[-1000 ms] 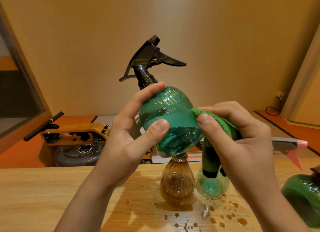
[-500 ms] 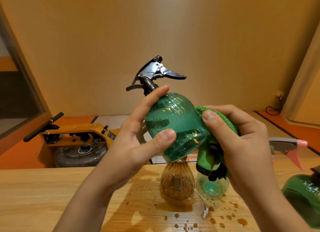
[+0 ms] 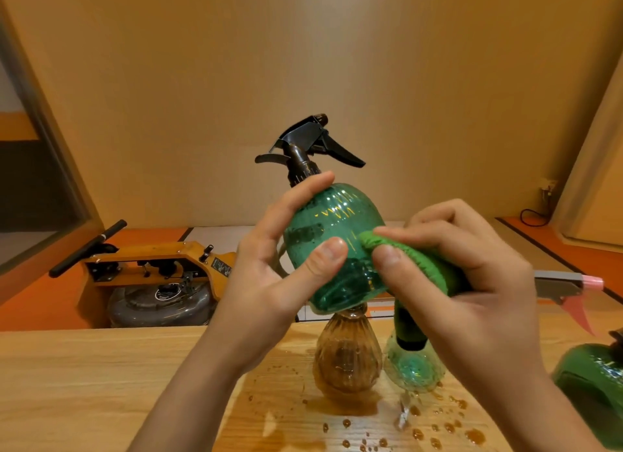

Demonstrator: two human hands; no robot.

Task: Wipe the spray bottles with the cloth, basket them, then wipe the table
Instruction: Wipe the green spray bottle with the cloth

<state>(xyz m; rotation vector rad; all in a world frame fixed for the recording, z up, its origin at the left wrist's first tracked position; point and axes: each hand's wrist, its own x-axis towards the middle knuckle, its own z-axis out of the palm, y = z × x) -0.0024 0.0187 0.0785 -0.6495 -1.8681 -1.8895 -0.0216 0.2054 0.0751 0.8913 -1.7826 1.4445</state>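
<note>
left hand (image 3: pixel 269 283) is gripping the green bottle (image 3: pixel 333 222), holding it above the wet table (image 3: pixel 84 384), thumb and fingers curling round its belly | right hand (image 3: pixel 472 283) is pinching the cloth (image 3: pixel 418 259) and pressing it to the bottle's side | brown bottle (image 3: pixel 347 354) is standing behind, its top hidden | dark bottle (image 3: pixel 593 394) being cut off at right edge

The held spray bottle (image 3: pixel 332 236) is above the counter (image 3: pixel 84 384), with the left hand (image 3: pixel 269 283) gripping its left side and the right hand (image 3: pixel 472 283) holding the cloth (image 3: pixel 414 259) against its right. Below it, the ribbed bottle (image 3: pixel 347 357) and the small bottle (image 3: pixel 414 367) stand side by side on the counter. The far bottle (image 3: pixel 593 384) sits at the right edge, and droplets (image 3: pixel 438 431) lie before them.
</note>
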